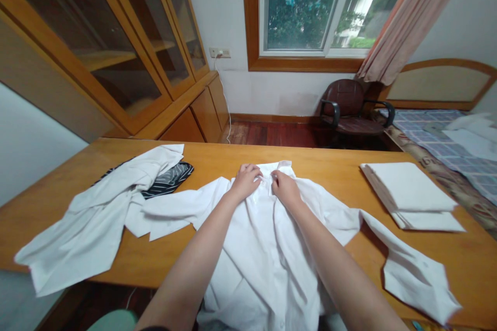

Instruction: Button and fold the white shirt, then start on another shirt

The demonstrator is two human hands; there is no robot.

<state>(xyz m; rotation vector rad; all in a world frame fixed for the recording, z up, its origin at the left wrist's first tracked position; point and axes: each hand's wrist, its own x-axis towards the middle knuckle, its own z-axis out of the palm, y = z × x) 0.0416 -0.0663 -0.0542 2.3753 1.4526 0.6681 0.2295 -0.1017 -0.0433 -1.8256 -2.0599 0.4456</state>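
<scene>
A white long-sleeved shirt (258, 238) lies spread on the wooden table, front up, its collar toward the far edge and its lower part hanging over the near edge. The sleeves reach out to both sides; the right one is bent and twisted. At the left of the collar, my left hand (246, 181) rests on the cloth with curled fingers. My right hand (285, 187) pinches the fabric just below the collar on the other side. Whether a button is between the fingers is too small to tell.
On the table's left lies a crumpled white garment (93, 222) over a dark striped cloth (171, 178). Folded white cloth (407, 191) sits at the right. Beyond the table (310, 158) are a brown office chair (345, 108), a glass-door cabinet (116, 51) and a bed (435, 134).
</scene>
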